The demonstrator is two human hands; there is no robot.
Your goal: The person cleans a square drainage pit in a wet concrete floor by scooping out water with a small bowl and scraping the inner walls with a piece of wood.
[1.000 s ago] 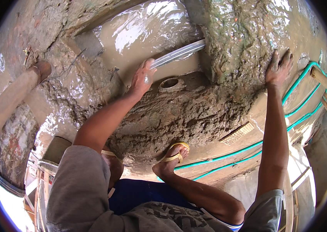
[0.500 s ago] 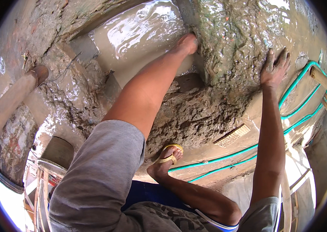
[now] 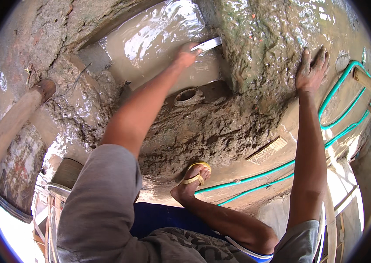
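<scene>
My left hand (image 3: 186, 55) is closed on one end of a flat, shiny metal strip (image 3: 208, 44), a tool whose exact kind I cannot tell. The strip's far end reaches the right wall of a rectangular pit, above murky brown water (image 3: 146, 57). My right hand (image 3: 312, 72) rests palm down on the wet muddy ledge to the right of the pit, fingers spread and nothing in them. Below the left hand, a round pipe opening (image 3: 189, 96) shows at the pit's near edge.
Rough wet soil (image 3: 203, 127) borders the pit. Green hoses (image 3: 255, 175) curve along the right, past a ridged tan block (image 3: 267, 150). My sandaled foot (image 3: 194, 179) stands near the front. A thick wooden handle (image 3: 16, 116) and a bucket (image 3: 67, 173) are at left.
My left hand has drawn back from the pit's right wall, toward the left and nearer. The metal strip and pipe opening now show. The right hand stays in place.
</scene>
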